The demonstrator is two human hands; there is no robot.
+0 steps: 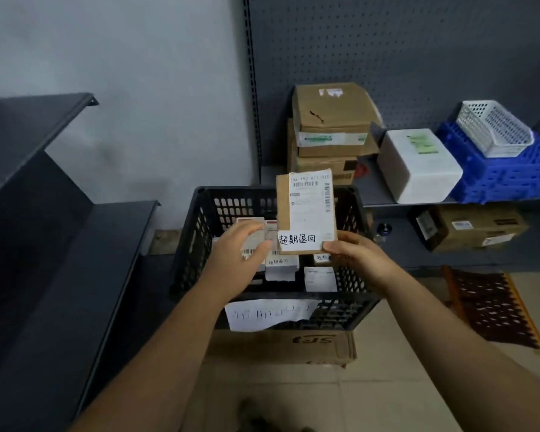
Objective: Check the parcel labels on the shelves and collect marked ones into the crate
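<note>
Pinching a marked parcel [306,213] over the crate [200,232], right hand [349,251]; left hand [240,244] grasping another.

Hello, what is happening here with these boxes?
A person is sorting parcels. The right hand pinches a flat cardboard parcel with a handwritten white sticker, upright over the black crate. The left hand holds a smaller parcel in the crate, where other stickered parcels lie.
</note>
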